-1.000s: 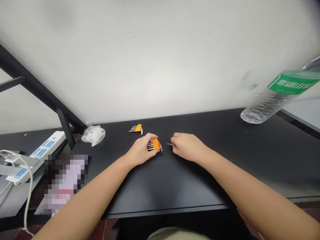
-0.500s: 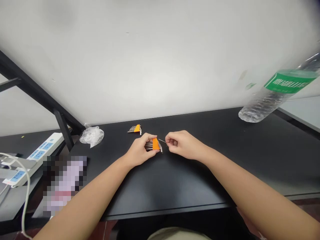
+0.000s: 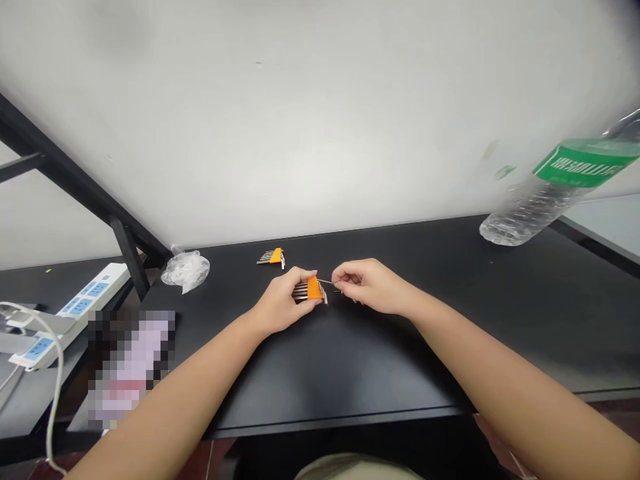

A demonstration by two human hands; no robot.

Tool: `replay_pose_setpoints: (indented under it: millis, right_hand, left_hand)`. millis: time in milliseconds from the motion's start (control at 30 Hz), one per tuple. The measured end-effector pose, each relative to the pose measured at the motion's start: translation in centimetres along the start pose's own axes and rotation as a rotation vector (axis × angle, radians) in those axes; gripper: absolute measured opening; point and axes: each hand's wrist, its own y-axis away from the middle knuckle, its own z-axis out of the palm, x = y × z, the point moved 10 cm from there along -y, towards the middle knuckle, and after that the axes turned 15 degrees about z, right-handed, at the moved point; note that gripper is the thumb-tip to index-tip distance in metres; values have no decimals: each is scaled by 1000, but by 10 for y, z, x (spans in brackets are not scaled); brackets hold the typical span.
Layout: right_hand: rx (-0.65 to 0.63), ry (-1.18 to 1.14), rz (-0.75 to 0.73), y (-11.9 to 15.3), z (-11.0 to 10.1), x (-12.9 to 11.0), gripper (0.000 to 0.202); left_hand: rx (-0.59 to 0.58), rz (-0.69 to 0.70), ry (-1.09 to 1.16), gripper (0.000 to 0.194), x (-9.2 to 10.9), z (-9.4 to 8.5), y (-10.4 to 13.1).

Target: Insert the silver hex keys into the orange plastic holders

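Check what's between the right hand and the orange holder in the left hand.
Head view: a thin metal rod, pinched in the right hand, runs toward the orange holder; bent key ends jut out just nearer the viewer. Can't tell whether it touches.

A black tabletop (image 3: 320,373) with a smooth, faintly glossy surface runs across the view, a thin line following its near edge. Directly on it, left of the middle and towards the back edge, lies a set of silver hex keys in an orange holder (image 3: 277,255), the long ends pointing left. Near the back left corner sits a crumpled clear plastic bag (image 3: 186,270), and at the far right, near the back edge, a clear bottle with a green label (image 3: 530,203) rests on its base.
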Motion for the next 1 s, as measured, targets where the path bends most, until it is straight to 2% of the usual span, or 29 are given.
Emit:
replay_pose_setpoints:
  millis: [133,233,400,467,567,600,667,767,833,933,1000]
  right_hand:
    - [-32,-158,120,-3,-3,10,16]
    - [-54,-389,184,-9,-3,20,18]
    - [-43,-778,287,-20,21,36,32]
    - [-37,-835,279,-19,33,31,35]
    - [-19,-829,230,-9,41,16,36]
    - [-48,-830,237,-4,43,12,35]
    - [-179,-844,282,4,52,6,38]
    - [-369,-849,318,13,60,1,57]
    - [-330,-782,315,10,52,7,56]
    - [-107,-540,252,0,29,16,43]
    - [-81,-417,203,-4,28,17,38]
  left_hand:
    - [-21,48,-88,47,6,0,0]
    - [-56,86,-168,45,11,3,-1]
    - [-42,72,-172,46,14,4,-4]
    - [-29,60,-150,42,14,4,-5]
    - [7,26,-142,41,10,-1,-4]
    - [26,14,-150,42,9,-4,-3]
    - [56,-3,-167,46,5,-10,-2]
    - [69,-11,-176,48,2,-14,-1]
    - [72,-6,-164,48,2,-15,-2]
    - [54,16,-129,49,5,-12,-3]
    - [20,31,-98,50,8,-6,-4]
